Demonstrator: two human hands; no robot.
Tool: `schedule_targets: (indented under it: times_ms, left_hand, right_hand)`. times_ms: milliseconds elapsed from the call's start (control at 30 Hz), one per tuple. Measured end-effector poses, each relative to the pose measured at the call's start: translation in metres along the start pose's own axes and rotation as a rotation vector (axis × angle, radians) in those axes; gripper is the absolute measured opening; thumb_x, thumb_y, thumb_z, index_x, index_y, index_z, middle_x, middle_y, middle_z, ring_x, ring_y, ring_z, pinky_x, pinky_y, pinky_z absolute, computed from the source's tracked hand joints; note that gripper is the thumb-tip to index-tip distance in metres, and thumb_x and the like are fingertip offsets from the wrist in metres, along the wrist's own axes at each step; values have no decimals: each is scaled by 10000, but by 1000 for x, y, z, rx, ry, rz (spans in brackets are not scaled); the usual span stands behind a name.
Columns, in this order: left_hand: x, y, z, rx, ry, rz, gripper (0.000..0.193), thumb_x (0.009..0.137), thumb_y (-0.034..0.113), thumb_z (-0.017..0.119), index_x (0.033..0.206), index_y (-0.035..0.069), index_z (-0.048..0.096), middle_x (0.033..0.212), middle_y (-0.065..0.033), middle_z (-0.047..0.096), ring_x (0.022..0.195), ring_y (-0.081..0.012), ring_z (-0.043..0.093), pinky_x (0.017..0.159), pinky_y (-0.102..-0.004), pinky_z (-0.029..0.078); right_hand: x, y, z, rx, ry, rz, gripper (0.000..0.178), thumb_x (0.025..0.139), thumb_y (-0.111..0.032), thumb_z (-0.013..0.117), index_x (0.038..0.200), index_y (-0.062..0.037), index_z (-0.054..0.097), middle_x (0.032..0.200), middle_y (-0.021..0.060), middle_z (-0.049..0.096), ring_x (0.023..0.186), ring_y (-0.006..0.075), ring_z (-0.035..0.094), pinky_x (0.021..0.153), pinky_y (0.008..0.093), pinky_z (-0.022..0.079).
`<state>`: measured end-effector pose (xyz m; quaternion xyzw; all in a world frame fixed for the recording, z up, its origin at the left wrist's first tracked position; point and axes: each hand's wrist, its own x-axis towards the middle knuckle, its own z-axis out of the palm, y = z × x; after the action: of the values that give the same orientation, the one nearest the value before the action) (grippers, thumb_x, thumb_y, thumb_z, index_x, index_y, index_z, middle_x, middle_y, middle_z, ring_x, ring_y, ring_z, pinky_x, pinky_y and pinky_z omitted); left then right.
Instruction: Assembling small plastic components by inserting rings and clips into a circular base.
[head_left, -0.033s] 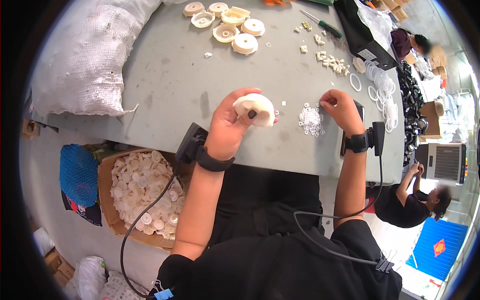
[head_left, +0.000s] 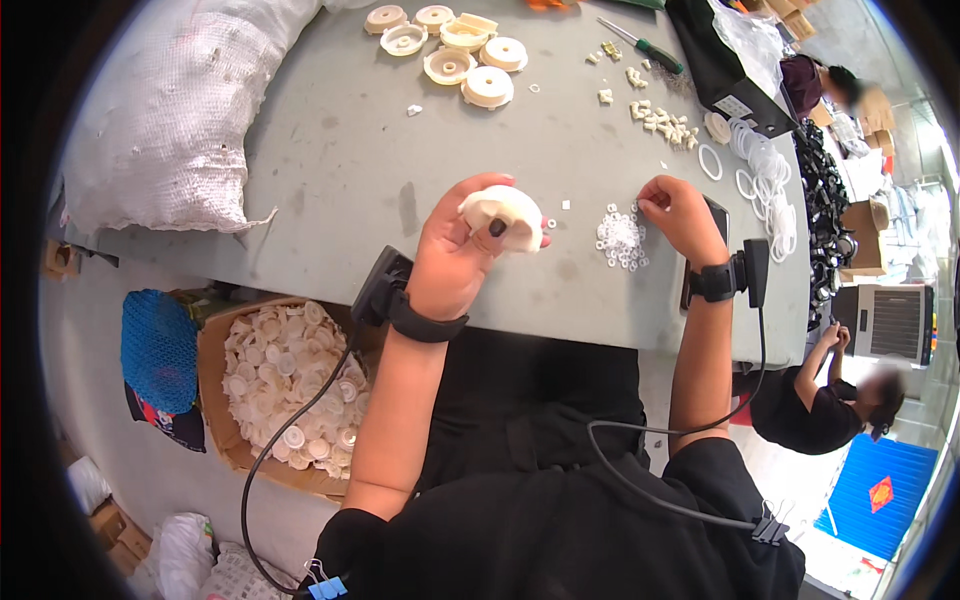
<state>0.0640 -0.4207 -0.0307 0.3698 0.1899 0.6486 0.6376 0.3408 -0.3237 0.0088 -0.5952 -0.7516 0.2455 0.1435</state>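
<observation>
The left hand (head_left: 447, 250) gripped a rounded cream plastic cap (head_left: 518, 208). White ring washers (head_left: 621, 238) lay piled just left of the right hand (head_left: 688, 225), its fingertips close together; whether they held one was unclear.

Black short-sleeved top (head_left: 540, 530), plain front; black lower garment (head_left: 540, 385). Each wrist: black band (left (head_left: 428, 322), right (head_left: 712, 284)) bearing a dark boxy module (left (head_left: 383, 285), right (head_left: 756, 272)). Thin dark cables (left (head_left: 246, 500), right (head_left: 690, 516)) run bodyward. Binder clips (mismatched: blue (head_left: 326, 588) at left, black (head_left: 768, 530) at right) near the sleeves (head_left: 700, 470).
</observation>
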Motion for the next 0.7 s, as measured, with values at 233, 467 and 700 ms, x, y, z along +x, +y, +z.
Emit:
schedule_targets:
  times_ms: [233, 467, 700]
  left_hand:
    - [-16, 11, 27, -560, -272, 18, 356, 960, 187, 476, 1305, 188, 388, 1120, -185, 506, 715, -289, 653, 783, -426, 520]
    - [-27, 29, 67, -633, -366, -78, 231, 927, 138, 517, 1140, 219, 482, 1167, -150, 354, 626, -335, 615, 508, -367, 568]
    - [-24, 21, 99, -620, -334, -9, 120, 913, 187, 553, 1030, 188, 526, 1058, -124, 364, 849, -358, 561, 463, -337, 610]
  right_hand:
    - [-25, -52, -17, 494, -51, -79, 85, 845, -58, 582, 893, 10, 563, 761, 14, 591, 688, 83, 555, 633, 232, 447]
    - [-107, -161, -16, 809, -5, -439, 145, 787, 25, 618, 917, 28, 556, 842, 39, 579, 699, 71, 554, 654, 204, 455]
    - [-114, -146, -13, 843, 82, -515, 125, 766, 37, 642, 880, 21, 593, 799, 45, 619, 658, 76, 563, 601, 214, 456]
